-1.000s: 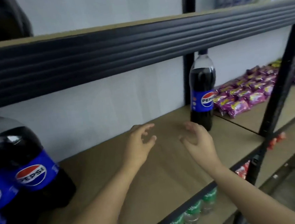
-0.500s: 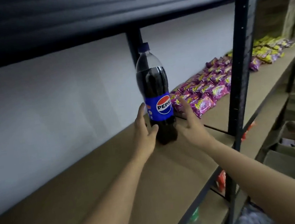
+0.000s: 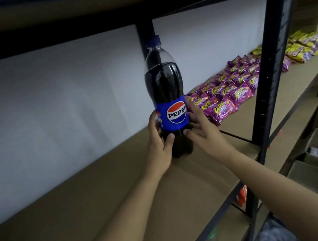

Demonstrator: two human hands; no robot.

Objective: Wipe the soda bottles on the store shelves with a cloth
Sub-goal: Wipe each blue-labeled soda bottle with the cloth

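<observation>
Pepsi bottle (image 3: 166, 99) upright on brown shelf (image 3: 103, 197), far right end beside purple snack packets (image 3: 229, 93). Left hand (image 3: 158, 146) and right hand (image 3: 201, 129) grip its lower half, fingers curled round.

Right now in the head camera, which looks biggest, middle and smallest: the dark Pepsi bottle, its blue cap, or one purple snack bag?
1. Dark Pepsi bottle with the blue label, clearly biggest.
2. Purple snack bag, though it lies slightly farther back, so it may look smaller than it is.
3. Blue bottle cap, smallest.
</observation>
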